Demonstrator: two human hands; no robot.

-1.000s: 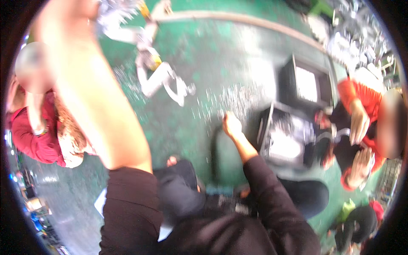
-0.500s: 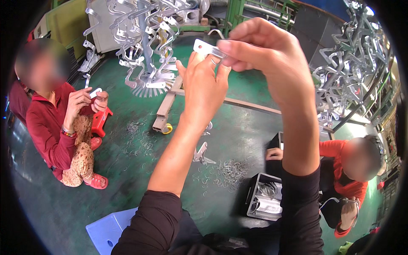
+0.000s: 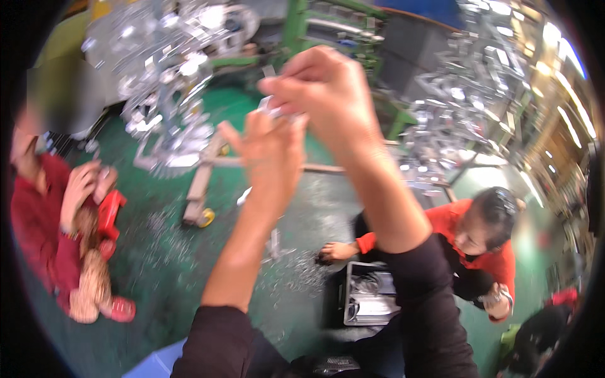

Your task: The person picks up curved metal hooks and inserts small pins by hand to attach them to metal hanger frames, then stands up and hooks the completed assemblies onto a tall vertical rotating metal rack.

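Both my hands are raised in front of me, smeared by motion. Between them is a small shiny metal bracket (image 3: pixel 270 106), blurred and mostly covered by fingers. My right hand (image 3: pixel 334 104) is closed, pinching it from the upper right with thumb and fingers. My left hand (image 3: pixel 271 151) is below, back toward me, its fingertips closed on the bracket's lower side and one outer finger standing apart. Beyond them, clusters of hanging silvery metal parts (image 3: pixel 167 107) are at the left and more hanging metal parts (image 3: pixel 466 101) at the right.
A co-worker in dark red (image 3: pixel 44 220) sits left, hands together. Another in orange-red (image 3: pixel 447 220) crouches right, one hand near a metal pile (image 3: pixel 302 271) on the floor. A black box (image 3: pixel 348 296) of metal pieces, a blue stool (image 3: pixel 154 365), and a wooden beam (image 3: pixel 198 186) are around.
The view has swung, so my hands and the surroundings appear further left. My hands stay together at the bracket. The co-worker at the right has a hand out over the metal pile.
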